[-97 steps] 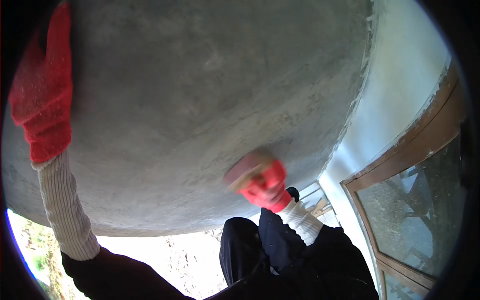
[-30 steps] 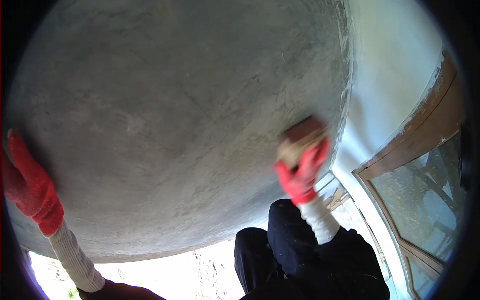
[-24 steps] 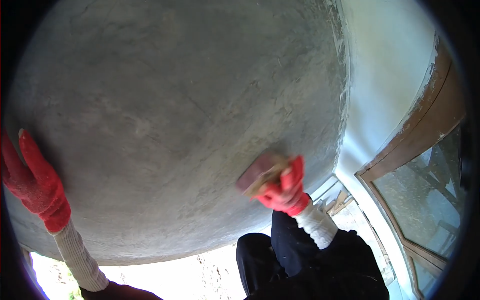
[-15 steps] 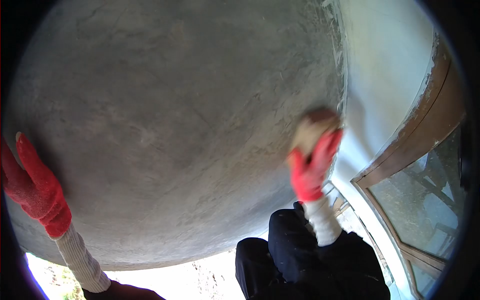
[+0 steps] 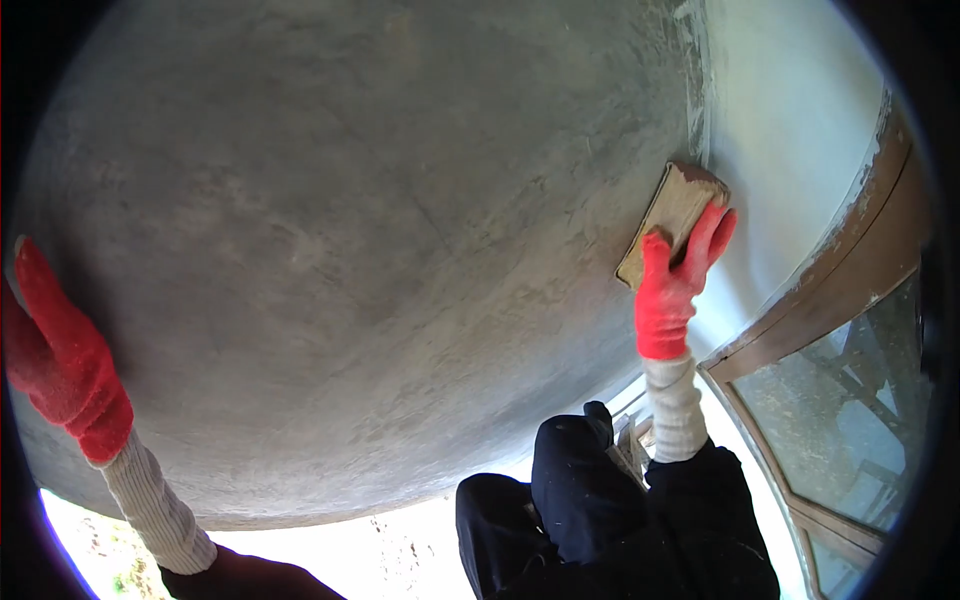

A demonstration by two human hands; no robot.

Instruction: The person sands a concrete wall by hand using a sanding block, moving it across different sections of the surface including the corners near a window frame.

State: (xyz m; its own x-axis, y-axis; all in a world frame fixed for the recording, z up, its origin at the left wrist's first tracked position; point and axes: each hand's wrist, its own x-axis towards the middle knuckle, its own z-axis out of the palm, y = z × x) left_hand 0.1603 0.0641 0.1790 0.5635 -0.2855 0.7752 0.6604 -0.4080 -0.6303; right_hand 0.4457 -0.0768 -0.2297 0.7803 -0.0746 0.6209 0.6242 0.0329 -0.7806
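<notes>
One sanding block (image 5: pixel 672 212) at two o'clock, right hand (image 5: pixel 668 305) part-curled round it; left hand (image 5: pixel 75 375) open, empty, against grey wall (image 5: pixel 350 250), nine o'clock. Overreaching right could scuff white wall (image 5: pixel 790 130).

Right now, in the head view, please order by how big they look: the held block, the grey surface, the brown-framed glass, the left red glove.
1. Grey surface
2. Brown-framed glass
3. Left red glove
4. Held block
</notes>
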